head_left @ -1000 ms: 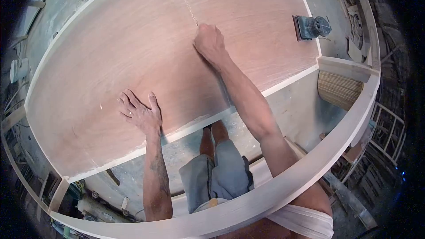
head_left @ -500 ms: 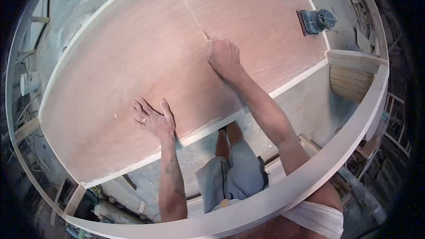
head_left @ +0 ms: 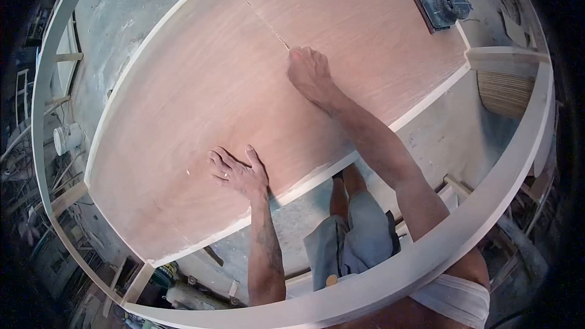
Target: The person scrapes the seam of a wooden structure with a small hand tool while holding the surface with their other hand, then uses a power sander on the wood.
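The left hand [head_left: 239, 175] is laid flat, fingers spread, on the near part of the plywood sheet [head_left: 201, 97]. The right hand [head_left: 309, 73] is pressed, fingers curled, at the seam [head_left: 268, 21] farther in; whether anything is gripped cannot be told. A sander [head_left: 443, 10] is parked far right.

I am looking down at a large plywood panel [head_left: 201, 103], reddish-brown and edged with a pale wooden rim, which is carrying everything here. A thin seam [head_left: 259, 15] is running from its far edge toward the middle. An electric sander [head_left: 443, 9] is sitting at the far right corner. My left hand [head_left: 239, 173] is lying flat near the near edge, and my right hand [head_left: 309, 73] is pressing on the seam's end.
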Demonstrator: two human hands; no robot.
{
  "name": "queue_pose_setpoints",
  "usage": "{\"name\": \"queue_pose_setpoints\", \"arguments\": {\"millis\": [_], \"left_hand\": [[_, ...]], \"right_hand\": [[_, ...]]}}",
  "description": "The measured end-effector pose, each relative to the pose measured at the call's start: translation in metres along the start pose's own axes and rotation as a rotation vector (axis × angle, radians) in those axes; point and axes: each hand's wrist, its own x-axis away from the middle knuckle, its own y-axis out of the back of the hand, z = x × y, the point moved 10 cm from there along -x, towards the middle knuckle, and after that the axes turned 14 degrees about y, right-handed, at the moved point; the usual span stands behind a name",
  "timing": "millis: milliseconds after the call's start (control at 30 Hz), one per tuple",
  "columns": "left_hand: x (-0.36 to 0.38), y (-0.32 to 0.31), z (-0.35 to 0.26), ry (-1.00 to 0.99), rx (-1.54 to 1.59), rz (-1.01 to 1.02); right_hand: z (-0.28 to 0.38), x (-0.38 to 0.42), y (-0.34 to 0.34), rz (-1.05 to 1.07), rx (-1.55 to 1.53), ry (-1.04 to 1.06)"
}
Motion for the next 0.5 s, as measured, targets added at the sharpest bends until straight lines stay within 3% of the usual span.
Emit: {"name": "queue_pose_setpoints", "arguments": {"millis": [133, 233, 333, 500], "left_hand": [[-0.001, 0.000, -0.003, 0.030, -0.020, 0.046], [-0.001, 0.002, -0.004, 0.014, -0.011, 0.001], [-0.001, 0.000, -0.001, 0.007, -0.009, -0.002], [-0.002, 0.001, -0.004, 0.009, -0.010, -0.006]], "right_hand": [[-0.008, 0.001, -0.003, 0.029, -0.032, -0.082], [-0.003, -0.005, 0.001, -0.014, -0.026, -0.032], [-0.011, -0.015, -0.013, 0.179, -0.075, -0.109], [-0.012, 0.000, 0.000, 0.109, -0.067, -0.107]]}}
